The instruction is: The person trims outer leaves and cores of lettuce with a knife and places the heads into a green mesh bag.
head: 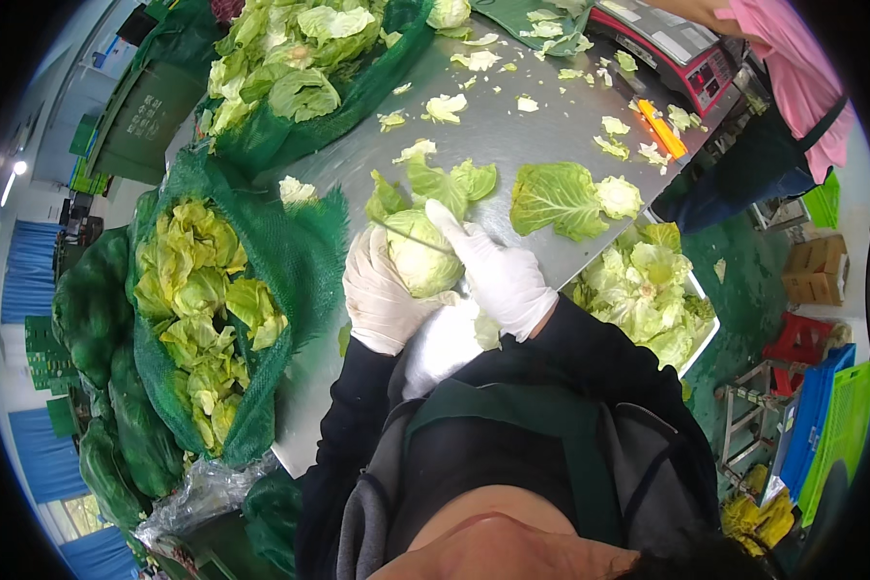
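A pale green head of cabbage (426, 262) rests before me at the near side of a metal table. My left hand (384, 297), in a white glove, grips its left and lower side. Over its right side lies my right hand (499, 275), also gloved, the forefinger stretched out. A thin dark blade (415, 239), apparently a knife seen edge-on, crosses the cabbage's top from the right hand; the handle is hidden in the fist. Loose outer leaves (446, 183) lie just beyond the head. A big leaf (557, 197) and a pale cut piece (618, 197) lie to the right.
Green mesh sacks hold cabbages at left (203, 290) and far left (304, 58). A white crate (702, 330) of leaves stands at the table's right edge. Beyond are an orange-handled cutter (661, 129), a red scale (696, 72) and another person in a pink top (797, 72). Scraps litter the metal table (486, 119).
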The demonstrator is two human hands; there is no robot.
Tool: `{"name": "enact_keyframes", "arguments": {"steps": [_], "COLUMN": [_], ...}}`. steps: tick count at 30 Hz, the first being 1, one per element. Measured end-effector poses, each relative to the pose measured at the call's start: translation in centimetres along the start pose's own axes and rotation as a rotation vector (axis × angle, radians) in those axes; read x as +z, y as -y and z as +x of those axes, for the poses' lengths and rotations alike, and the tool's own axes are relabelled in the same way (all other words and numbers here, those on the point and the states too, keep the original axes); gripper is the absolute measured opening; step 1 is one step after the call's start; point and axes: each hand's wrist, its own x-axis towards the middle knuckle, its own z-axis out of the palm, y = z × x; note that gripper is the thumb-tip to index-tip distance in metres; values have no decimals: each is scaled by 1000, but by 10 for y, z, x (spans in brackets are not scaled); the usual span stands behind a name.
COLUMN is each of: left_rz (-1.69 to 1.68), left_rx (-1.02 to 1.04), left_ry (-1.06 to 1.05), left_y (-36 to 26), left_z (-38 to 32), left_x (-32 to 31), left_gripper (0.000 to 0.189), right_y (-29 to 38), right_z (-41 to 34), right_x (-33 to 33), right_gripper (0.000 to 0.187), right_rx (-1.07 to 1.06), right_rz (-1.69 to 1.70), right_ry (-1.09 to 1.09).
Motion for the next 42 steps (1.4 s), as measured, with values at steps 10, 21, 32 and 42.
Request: {"name": "enact_keyframes", "arguments": {"steps": [10, 21, 32, 42], "left_rz": [-178, -106, -56, -27], "left_rx": [10, 93, 17, 34], "left_ry": [-66, -64, -156, -38], "left_y": [-22, 10, -12, -9], "left_z": [3, -16, 1, 1], "left_x": [19, 1, 16, 5], "left_gripper": [120, 138, 118, 140], "right_y": [-17, -66, -9, -52], "right_z": [35, 64, -7, 28], "right_x": [8, -13, 39, 12], "right_gripper": [51, 51, 72, 62], "right_rx": [-7, 279, 13, 167], "right_rz": [-302, 62, 210, 438], "right_ry": [-227, -328, -164, 47]}}
